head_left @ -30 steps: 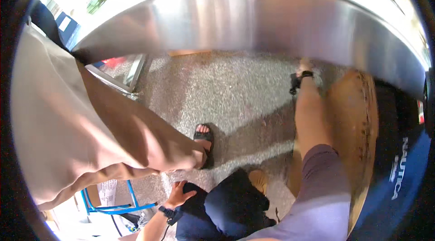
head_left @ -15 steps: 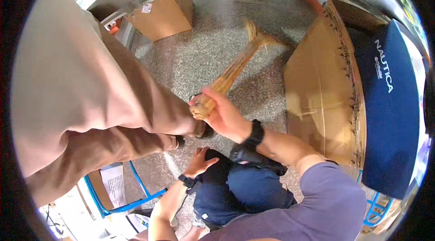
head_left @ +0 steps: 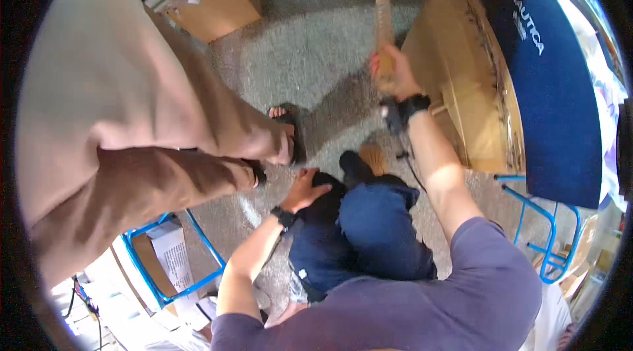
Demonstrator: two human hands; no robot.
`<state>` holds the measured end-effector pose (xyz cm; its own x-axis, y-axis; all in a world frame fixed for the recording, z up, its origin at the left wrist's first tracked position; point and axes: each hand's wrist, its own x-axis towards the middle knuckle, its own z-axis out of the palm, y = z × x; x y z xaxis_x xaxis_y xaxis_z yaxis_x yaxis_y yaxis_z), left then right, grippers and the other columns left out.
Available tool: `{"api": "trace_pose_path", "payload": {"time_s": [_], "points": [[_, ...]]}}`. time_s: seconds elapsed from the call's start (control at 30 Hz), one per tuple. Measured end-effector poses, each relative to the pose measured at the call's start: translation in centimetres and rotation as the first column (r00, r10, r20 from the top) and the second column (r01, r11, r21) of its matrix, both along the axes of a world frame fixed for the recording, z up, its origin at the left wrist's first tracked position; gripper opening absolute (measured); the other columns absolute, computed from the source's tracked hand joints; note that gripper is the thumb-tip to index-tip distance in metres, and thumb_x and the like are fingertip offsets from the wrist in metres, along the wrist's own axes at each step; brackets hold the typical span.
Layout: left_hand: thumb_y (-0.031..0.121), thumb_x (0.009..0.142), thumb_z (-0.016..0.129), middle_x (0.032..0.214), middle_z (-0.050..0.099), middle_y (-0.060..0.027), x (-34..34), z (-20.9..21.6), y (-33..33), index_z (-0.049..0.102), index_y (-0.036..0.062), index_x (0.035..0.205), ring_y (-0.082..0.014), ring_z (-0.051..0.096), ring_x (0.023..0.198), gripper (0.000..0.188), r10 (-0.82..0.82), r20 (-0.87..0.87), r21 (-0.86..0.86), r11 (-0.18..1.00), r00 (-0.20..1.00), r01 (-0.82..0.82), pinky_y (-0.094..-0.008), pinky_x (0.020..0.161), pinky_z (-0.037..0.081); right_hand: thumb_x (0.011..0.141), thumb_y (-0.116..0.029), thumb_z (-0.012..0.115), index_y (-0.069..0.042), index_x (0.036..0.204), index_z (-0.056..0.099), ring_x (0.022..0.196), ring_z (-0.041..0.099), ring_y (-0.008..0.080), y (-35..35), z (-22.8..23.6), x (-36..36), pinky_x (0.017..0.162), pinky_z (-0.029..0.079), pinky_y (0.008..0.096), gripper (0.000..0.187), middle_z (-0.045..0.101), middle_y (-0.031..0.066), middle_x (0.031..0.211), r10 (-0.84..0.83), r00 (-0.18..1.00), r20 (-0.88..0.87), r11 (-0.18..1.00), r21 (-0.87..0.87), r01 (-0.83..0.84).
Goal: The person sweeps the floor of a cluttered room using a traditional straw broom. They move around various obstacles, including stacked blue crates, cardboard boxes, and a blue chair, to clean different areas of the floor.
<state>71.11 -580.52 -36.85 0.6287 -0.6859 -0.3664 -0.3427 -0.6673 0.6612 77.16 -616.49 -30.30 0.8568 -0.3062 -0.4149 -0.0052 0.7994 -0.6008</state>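
Observation:
My right hand (head_left: pixel 397 74) is closed round the near end of a long tan stick (head_left: pixel 383 21) with a rough, fibrous look. The stick points away from me, and its forked or splayed far end is blurred by motion near the top of the view. A tall cardboard box (head_left: pixel 455 80) stands just to the right of this hand. My left hand (head_left: pixel 306 191) lies on my dark-clothed left knee with its fingers spread, holding nothing. A tan ribbed piece (head_left: pixel 372 158) shows on the floor beside my dark shoe (head_left: pixel 356 167).
A person in brown trousers (head_left: pixel 132 87) stands close on the left, in sandals. Farther off sits a smaller cardboard box (head_left: pixel 217 9). A dark blue box (head_left: pixel 560 87) stands at the right above a blue metal frame (head_left: pixel 547 239). Another blue frame (head_left: pixel 198 288) is at lower left.
My right hand has swung the stick forward and to the right, away from the person's feet. My left hand stays on my knee. The view has tilted nearer to me.

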Motion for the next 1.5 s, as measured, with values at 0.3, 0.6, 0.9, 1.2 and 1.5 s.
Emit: {"api": "trace_pose_path", "payload": {"time_s": [0.3, 0.6, 0.9, 1.2, 1.5], "points": [[0.043, 0.069, 0.068, 0.108, 0.044, -0.0238, 0.4, -2.6, 0.8, 0.046, 0.0040, 0.117, -0.0378, 0.047, 0.101, 0.065, -0.027, -0.040, 0.016, 0.999, 0.999, 0.027, -0.0401, 0.086, 0.040, 0.085, -0.036, 0.048, -0.007, 0.108, 0.033, 0.045, 0.051, 0.0191, 5.8, -3.8, -10.4, 0.041, 0.047, 0.0331, 0.040, 0.050, 0.0083, 0.066, 0.040, 0.887, -0.460, 0.822, -0.489, -0.291], [0.032, 0.074, 0.064, 0.104, 0.048, -0.0228, 1.3, -3.8, 1.9, 0.048, 0.0056, 0.115, -0.0367, 0.047, 0.098, 0.052, -0.096, 0.031, -0.029, 0.995, 0.995, 0.096, -0.0403, 0.084, 0.041, 0.090, -0.037, 0.039, -0.008, 0.107, 0.044, 0.049, 0.053, 0.0165, 9.6, 13.1, -29.5, 0.040, 0.046, 0.0282, 0.034, 0.054, 0.0100, 0.072, 0.311, 0.898, -0.312, 0.936, 0.264, -0.232], [0.034, 0.074, 0.065, 0.105, 0.048, -0.0234, 1.3, -4.0, 1.1, 0.046, 0.0059, 0.118, -0.0372, 0.046, 0.101, 0.056, -0.127, 0.007, 0.007, 0.992, 0.992, 0.127, -0.0406, 0.084, 0.041, 0.090, -0.037, 0.037, -0.009, 0.105, 0.043, 0.049, 0.053, 0.0170, 10.7, 11.9, -24.5, 0.040, 0.047, 0.0274, 0.032, 0.053, 0.0101, 0.072, 0.170, 0.936, -0.308, 0.976, 0.183, -0.117], [0.029, 0.072, 0.065, 0.104, 0.050, -0.0211, 2.4, -6.8, 1.8, 0.049, 0.0071, 0.115, -0.0347, 0.046, 0.102, 0.051, -0.112, 0.027, -0.005, 0.994, 0.993, 0.113, -0.0385, 0.088, 0.039, 0.091, -0.039, 0.034, -0.010, 0.115, 0.038, 0.052, 0.055, 0.0213, 12.6, 20.4, -36.8, 0.043, 0.051, 0.0320, 0.037, 0.051, 0.0136, 0.081, 0.218, 0.947, -0.235, 0.782, 0.623, -0.025], [0.033, 0.076, 0.062, 0.109, 0.049, -0.0233, 2.4, -3.9, 0.5, 0.044, 0.0061, 0.120, -0.0361, 0.044, 0.107, 0.054, -0.223, 0.055, 0.030, 0.975, 0.973, 0.221, -0.0400, 0.090, 0.038, 0.090, -0.038, 0.037, -0.009, 0.112, 0.041, 0.045, 0.053, 0.0209, 11.8, 17.0, -32.5, 0.038, 0.049, 0.0329, 0.036, 0.054, 0.0131, 0.075, 0.232, 0.928, -0.291, 0.942, 0.306, -0.139]]}}
